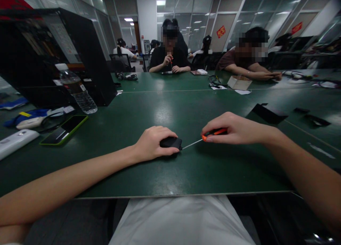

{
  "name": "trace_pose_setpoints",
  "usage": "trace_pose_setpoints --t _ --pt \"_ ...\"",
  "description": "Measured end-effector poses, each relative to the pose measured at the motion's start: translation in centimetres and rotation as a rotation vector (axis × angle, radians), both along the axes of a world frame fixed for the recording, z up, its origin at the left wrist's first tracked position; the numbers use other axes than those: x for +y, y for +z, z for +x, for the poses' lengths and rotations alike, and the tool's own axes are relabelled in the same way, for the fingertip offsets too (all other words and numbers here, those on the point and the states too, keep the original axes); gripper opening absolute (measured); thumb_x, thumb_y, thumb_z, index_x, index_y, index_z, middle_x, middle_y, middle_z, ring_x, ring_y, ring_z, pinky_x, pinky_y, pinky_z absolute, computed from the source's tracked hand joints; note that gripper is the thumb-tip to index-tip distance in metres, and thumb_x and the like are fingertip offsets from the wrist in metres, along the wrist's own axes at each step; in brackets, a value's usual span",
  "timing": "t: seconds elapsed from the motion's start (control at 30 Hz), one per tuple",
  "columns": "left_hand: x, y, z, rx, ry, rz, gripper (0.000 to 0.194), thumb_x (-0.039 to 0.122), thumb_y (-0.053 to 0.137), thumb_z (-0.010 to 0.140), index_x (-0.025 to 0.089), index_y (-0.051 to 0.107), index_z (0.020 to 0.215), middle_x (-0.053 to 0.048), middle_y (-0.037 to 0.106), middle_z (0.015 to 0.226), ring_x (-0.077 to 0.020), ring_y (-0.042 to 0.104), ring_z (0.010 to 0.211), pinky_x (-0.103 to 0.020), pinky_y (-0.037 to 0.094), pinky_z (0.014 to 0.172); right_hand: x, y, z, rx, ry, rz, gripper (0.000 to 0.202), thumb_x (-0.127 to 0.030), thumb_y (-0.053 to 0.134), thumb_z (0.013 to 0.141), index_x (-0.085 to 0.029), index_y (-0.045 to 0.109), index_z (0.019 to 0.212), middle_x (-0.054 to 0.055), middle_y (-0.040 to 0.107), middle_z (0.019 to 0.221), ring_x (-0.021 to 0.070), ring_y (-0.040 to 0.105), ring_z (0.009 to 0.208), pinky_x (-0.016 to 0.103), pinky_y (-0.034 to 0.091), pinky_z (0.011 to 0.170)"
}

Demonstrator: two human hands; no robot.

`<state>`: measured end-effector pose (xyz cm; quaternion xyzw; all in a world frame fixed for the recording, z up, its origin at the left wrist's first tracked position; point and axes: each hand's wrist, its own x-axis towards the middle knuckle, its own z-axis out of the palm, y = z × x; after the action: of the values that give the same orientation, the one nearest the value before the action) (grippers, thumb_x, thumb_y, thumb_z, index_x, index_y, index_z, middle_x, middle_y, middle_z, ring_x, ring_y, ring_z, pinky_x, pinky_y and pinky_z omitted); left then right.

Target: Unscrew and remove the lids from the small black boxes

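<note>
My left hand (pixel 156 142) is closed around a small black box-shaped device (pixel 172 143), holding it on the green table (pixel 149 174). In my right hand (pixel 230 129) is a screwdriver (pixel 217 132) with an orange and black handle, gripped between thumb and fingers. Its thin metal shaft slants down to the left, and the tip meets the right end of the black device. Whether the tip sits in a screw or a slot is too small to tell.
A black computer case (pixel 87 60) stands at the left, with a water bottle (pixel 78 90) before it. A green-edged phone (pixel 65 129) lies nearby. Black pieces (pixel 269 113) lie at the right, and a small box (pixel 239 82) stands farther back. Two people sit across the table.
</note>
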<state>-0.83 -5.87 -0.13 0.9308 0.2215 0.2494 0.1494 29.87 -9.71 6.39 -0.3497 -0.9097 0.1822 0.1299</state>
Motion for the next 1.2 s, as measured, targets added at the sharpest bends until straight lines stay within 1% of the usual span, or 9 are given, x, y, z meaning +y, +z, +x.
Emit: trace_pose_setpoints --t 0.37,0.53,0.77,0.93,1.07,1.2 --pt "0.1 -0.1 0.0 -0.007 -0.013 0.000 0.043 0.054 0.071 0.090 0.017 0.072 0.111 -0.008 0.077 0.106 -0.0247 0.070 0.096 -0.036 0.049 0.087 0.0 0.0 0.5 0.044 -0.013 0.034 0.029 -0.044 0.063 0.096 -0.019 0.078 0.101 0.004 0.078 0.090 0.0149 0.072 0.076 0.025 0.052 0.069" --pt "0.1 -0.1 0.0 -0.009 -0.012 0.001 0.043 0.054 0.071 0.090 0.016 0.072 0.111 -0.008 0.077 0.105 -0.0248 0.071 0.096 -0.036 0.050 0.087 0.2 -0.3 0.4 0.025 -0.006 0.016 0.031 -0.045 0.062 0.097 -0.019 0.077 0.102 0.004 0.078 0.092 0.0155 0.071 0.078 0.026 0.051 0.070" --pt "0.1 -0.2 0.1 -0.008 -0.011 0.008 0.045 0.054 0.071 0.090 0.016 0.072 0.113 -0.009 0.077 0.107 -0.0249 0.070 0.097 -0.037 0.050 0.088 0.9 -1.6 -0.6 -0.073 0.036 -0.061 0.040 -0.047 0.050 0.103 -0.017 0.075 0.106 0.006 0.076 0.094 0.0161 0.068 0.081 0.027 0.048 0.074" --pt "0.1 -0.1 0.1 -0.030 -0.011 0.004 0.042 0.053 0.072 0.089 0.017 0.071 0.112 -0.008 0.077 0.106 -0.0244 0.071 0.096 -0.035 0.051 0.086 1.1 -2.5 -1.5 -0.117 0.094 -0.118 0.045 -0.050 0.044 0.105 -0.016 0.073 0.104 0.008 0.074 0.097 0.0171 0.066 0.084 0.028 0.047 0.078" --pt "0.1 -0.1 0.0 -0.044 -0.023 -0.007 0.042 0.052 0.073 0.089 0.017 0.071 0.113 -0.008 0.076 0.107 -0.0244 0.070 0.097 -0.035 0.051 0.087 1.5 -2.9 -1.4 -0.139 0.093 -0.092 0.047 -0.052 0.043 0.105 -0.015 0.072 0.103 0.009 0.073 0.098 0.0179 0.066 0.086 0.029 0.046 0.080" --pt "0.2 -0.1 0.0 -0.065 -0.045 -0.011 0.043 0.052 0.073 0.090 0.017 0.071 0.114 -0.009 0.076 0.108 -0.0240 0.070 0.098 -0.035 0.051 0.087 1.8 -3.0 -1.0 -0.175 0.051 -0.013 0.046 -0.053 0.045 0.104 -0.016 0.072 0.106 0.010 0.073 0.101 0.0195 0.067 0.088 0.030 0.046 0.080"
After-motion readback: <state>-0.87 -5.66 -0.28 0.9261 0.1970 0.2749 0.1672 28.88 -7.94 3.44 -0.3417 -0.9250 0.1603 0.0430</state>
